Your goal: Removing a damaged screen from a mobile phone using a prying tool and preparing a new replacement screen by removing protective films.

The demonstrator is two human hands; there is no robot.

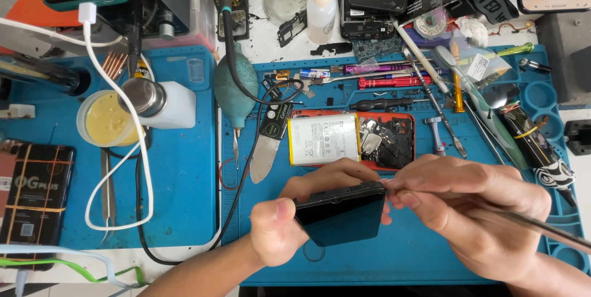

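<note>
My left hand grips a black phone screen panel, held tilted above the blue work mat. My right hand pinches a thin metal pry tool; its tip meets the panel's upper right corner. Just beyond the hands lies an opened phone body with an orange-red frame, a silver-white battery in its left part and bare circuit parts on the right.
Screwdrivers and tweezers lie along the mat's far side. A teal air blower, a metal spudger, a white pump bottle, a yellow-filled cup, a white cable and a boxed black package sit to the left.
</note>
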